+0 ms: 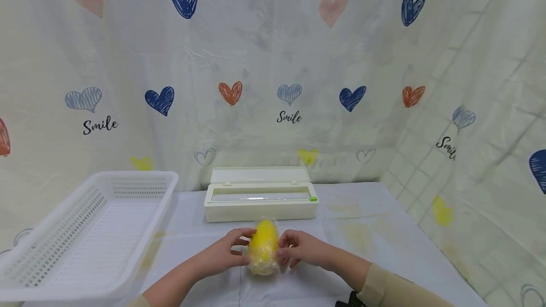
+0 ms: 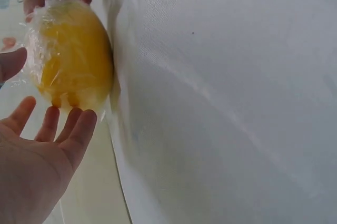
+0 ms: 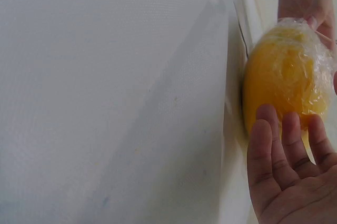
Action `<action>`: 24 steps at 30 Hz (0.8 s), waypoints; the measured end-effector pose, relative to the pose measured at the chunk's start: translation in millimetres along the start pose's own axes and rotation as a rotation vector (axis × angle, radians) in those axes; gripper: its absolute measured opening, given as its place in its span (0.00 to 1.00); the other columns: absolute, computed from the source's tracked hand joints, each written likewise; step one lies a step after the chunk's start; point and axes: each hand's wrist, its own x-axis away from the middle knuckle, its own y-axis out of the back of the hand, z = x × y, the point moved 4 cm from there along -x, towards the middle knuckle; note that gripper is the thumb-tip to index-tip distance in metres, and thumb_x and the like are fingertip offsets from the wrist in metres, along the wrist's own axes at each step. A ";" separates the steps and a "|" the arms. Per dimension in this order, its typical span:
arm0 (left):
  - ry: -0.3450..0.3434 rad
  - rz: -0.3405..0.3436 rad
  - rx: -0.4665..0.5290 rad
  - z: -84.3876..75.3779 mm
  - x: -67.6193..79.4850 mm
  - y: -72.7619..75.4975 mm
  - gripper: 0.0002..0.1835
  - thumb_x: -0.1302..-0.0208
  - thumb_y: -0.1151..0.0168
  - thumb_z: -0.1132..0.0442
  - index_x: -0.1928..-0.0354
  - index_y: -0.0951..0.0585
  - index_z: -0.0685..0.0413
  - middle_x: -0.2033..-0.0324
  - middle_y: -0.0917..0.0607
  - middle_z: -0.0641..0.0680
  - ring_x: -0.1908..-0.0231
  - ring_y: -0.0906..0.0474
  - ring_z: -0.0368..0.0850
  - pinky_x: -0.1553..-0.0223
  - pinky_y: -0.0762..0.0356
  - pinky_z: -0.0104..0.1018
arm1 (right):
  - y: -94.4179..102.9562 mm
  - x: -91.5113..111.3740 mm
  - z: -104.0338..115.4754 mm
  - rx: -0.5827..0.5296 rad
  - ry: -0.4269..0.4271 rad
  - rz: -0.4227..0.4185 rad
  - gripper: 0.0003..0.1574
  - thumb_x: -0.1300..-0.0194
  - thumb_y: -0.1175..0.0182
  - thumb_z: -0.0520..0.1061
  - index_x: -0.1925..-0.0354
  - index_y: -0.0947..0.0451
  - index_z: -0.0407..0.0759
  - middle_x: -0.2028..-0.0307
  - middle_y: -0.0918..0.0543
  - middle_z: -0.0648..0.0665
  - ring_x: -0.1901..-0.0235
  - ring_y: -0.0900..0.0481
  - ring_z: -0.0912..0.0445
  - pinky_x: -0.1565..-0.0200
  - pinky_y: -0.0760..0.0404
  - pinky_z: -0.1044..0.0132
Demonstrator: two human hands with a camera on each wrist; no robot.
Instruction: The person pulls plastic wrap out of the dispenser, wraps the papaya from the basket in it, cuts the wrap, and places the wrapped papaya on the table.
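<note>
A yellow oval fruit, like a melon (image 1: 264, 245), lies on the white-covered table with clear cling film around it. The film is crinkled toward its near end, and loose folds show on the fruit (image 2: 76, 50) in the left wrist view. My left hand (image 1: 225, 252) is at its left side, fingers spread and fingertips right at the film. From the right my right hand (image 1: 307, 248) meets the other side, thumb close to the film. In the right wrist view, its long fingers (image 3: 291, 138) reach up against the fruit fairly straight.
Just behind the fruit stands a white cling film box (image 1: 261, 211), its lid raised and a film roll (image 1: 260, 197) inside, with a green slider (image 1: 313, 198) at the right. A large white plastic basket (image 1: 147, 245) takes up the left. A heart-printed curtain (image 1: 256, 60) hangs behind.
</note>
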 end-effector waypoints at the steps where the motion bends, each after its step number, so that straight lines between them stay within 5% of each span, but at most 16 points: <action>1: 0.003 -0.006 0.008 0.0 1.7 0.1 0.36 0.38 0.30 0.57 0.30 0.34 0.47 0.32 0.35 0.58 0.37 0.32 0.61 0.42 0.26 0.55 | 1.6 0.6 0.5 0.014 -0.001 -0.004 0.17 0.34 0.34 0.51 0.57 0.25 0.41 0.63 0.19 0.44 0.63 0.17 0.50 0.62 0.15 0.59; 13: 0.119 -0.144 -0.032 -12.5 14.8 -22.8 0.44 0.42 0.29 0.43 0.26 0.38 0.41 0.32 0.38 0.66 0.43 0.27 0.64 0.52 0.21 0.61 | 33.4 -6.2 7.7 0.268 0.203 -0.024 0.22 0.36 0.32 0.47 0.44 0.23 0.50 0.60 0.21 0.46 0.61 0.22 0.52 0.60 0.18 0.65; 20: 0.152 -0.199 -0.053 -12.2 9.1 -37.9 0.48 0.44 0.28 0.43 0.25 0.39 0.45 0.32 0.39 0.67 0.51 0.22 0.56 0.51 0.21 0.56 | 46.6 -21.7 12.7 0.324 0.190 0.062 0.34 0.35 0.34 0.46 0.32 0.29 0.59 0.57 0.21 0.45 0.58 0.21 0.51 0.58 0.18 0.62; 24: 0.159 -0.240 -0.094 -9.7 6.8 -42.5 0.49 0.45 0.28 0.41 0.25 0.39 0.46 0.33 0.37 0.67 0.53 0.25 0.52 0.49 0.24 0.58 | 49.3 -32.6 16.3 0.317 0.179 0.128 0.37 0.35 0.34 0.46 0.30 0.31 0.58 0.60 0.21 0.45 0.62 0.19 0.43 0.59 0.18 0.52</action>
